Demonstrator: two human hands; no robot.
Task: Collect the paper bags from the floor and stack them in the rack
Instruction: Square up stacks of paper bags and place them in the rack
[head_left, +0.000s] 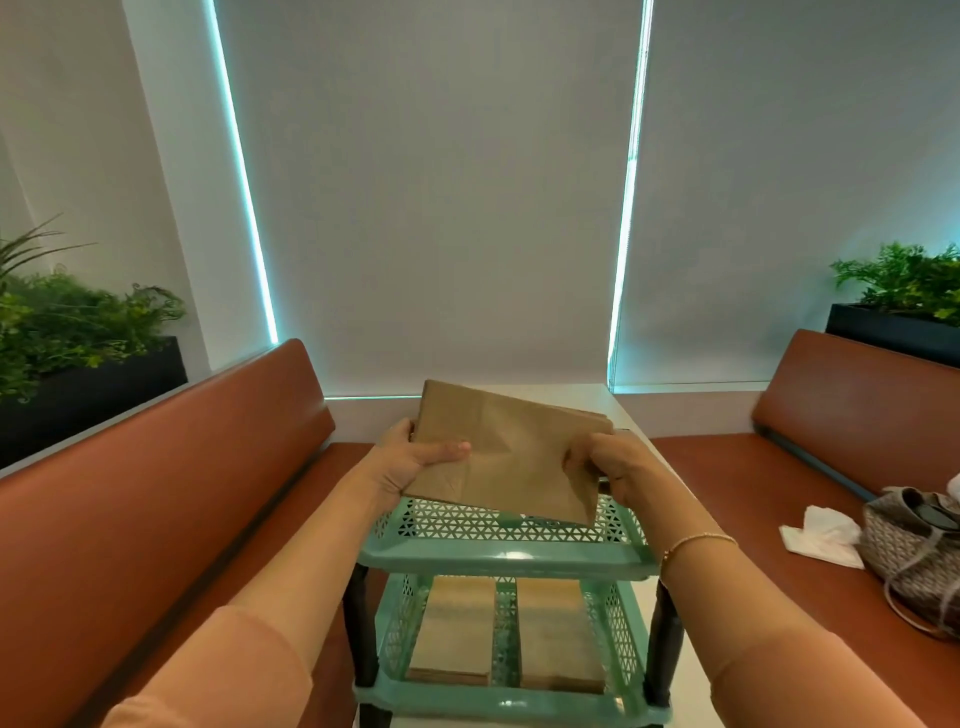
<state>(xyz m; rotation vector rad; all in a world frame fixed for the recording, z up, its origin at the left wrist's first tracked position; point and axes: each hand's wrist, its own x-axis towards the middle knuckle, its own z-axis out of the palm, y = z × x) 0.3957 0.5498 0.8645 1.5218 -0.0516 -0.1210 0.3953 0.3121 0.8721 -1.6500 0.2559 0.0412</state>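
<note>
A flat brown paper bag (511, 449) is held tilted just above the top shelf of a teal plastic rack (504, 553). My left hand (415, 460) grips the bag's left edge, thumb on top. My right hand (610, 470) pinches its right edge. On the rack's lower shelf lie two stacks of paper bags, a left stack (454, 631) and a right stack (558, 631), side by side. The top shelf under the held bag is mostly hidden by it.
Brown padded benches stand at the left (171, 493) and right (841, 457) of the rack. A patterned handbag (914, 551) and a white tissue (823, 530) lie on the right bench. Planters with green plants sit behind both benches.
</note>
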